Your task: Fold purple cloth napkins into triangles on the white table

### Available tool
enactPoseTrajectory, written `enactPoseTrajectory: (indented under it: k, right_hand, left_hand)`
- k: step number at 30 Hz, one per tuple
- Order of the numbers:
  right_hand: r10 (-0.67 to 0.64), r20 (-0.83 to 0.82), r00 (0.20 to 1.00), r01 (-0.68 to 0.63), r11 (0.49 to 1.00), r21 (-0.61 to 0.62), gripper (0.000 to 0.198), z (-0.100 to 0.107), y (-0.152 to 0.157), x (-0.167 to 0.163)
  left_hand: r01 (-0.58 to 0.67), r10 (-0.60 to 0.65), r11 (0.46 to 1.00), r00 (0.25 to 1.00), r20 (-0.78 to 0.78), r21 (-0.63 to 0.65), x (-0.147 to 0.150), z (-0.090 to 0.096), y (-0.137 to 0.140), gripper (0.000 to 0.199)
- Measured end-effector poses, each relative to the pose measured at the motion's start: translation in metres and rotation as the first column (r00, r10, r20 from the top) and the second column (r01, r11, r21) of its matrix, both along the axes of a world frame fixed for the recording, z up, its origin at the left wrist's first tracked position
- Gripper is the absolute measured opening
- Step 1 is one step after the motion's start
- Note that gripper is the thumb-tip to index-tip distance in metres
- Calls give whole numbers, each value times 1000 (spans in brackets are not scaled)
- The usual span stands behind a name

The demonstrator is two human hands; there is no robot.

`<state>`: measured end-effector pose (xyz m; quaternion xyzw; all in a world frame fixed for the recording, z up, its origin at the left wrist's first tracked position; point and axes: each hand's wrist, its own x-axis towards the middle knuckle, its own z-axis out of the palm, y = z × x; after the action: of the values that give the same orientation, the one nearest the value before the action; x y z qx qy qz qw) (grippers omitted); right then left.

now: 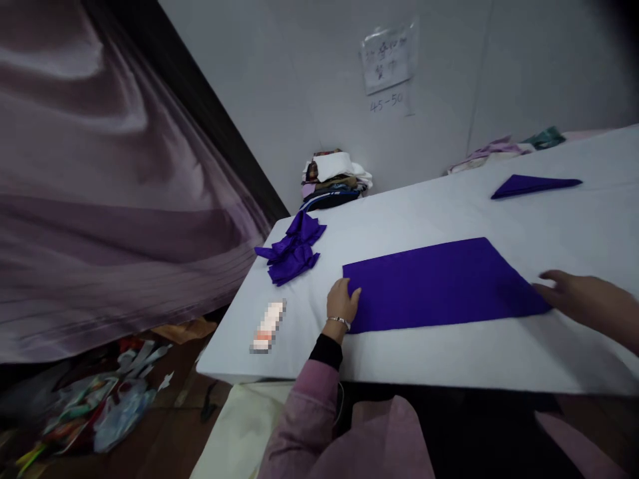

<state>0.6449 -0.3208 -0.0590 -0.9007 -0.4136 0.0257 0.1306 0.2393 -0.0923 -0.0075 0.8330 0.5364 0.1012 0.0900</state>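
A purple cloth napkin [434, 286] lies flat on the white-covered table [399, 359], with a slanted right side that runs to a point. My left hand [343, 301] rests on its left edge, thumb apart from the bent fingers. At the pointed right corner is my right hand [574, 296], its fingers apart and the tips by the cloth; firm contact is hard to make out. To the left sits a crumpled pile of purple napkins [294, 249]. Farther back on the right lies a folded purple napkin [534, 186], narrow and triangular.
A blurred-out slim object [268, 327] lies near the table's front left. Folded cloths are stacked [334, 179] by the wall, with more fabric [492, 153] at the back right. A pinkish curtain [110, 199] hangs at left, above bags [120, 412] on the floor.
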Motion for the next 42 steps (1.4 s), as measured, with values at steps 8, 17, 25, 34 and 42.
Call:
enactPoseTrajectory:
  k: [8, 17, 25, 34, 42]
  right_hand:
    - [623, -39, 781, -610, 775, 165, 58, 33, 125, -138]
    - [735, -84, 673, -723, 677, 139, 78, 10, 204, -192]
    - [646, -95, 757, -635, 763, 121, 79, -6, 203, -154]
    - [291, 3, 957, -291, 956, -33, 73, -14, 153, -23]
    - [211, 47, 976, -205, 974, -97, 74, -13, 136, 2]
  left_hand:
    - [232, -213, 969, 957, -199, 80, 79, -25, 31, 59]
    - [226, -221, 974, 930, -295, -19, 89, -49, 43, 60]
    - [211, -212, 977, 946, -244, -32, 89, -46, 39, 69]
    - [220, -217, 975, 948, -232, -15, 89, -49, 39, 71]
    - [201, -222, 973, 950, -219, -113, 89, -41, 47, 71]
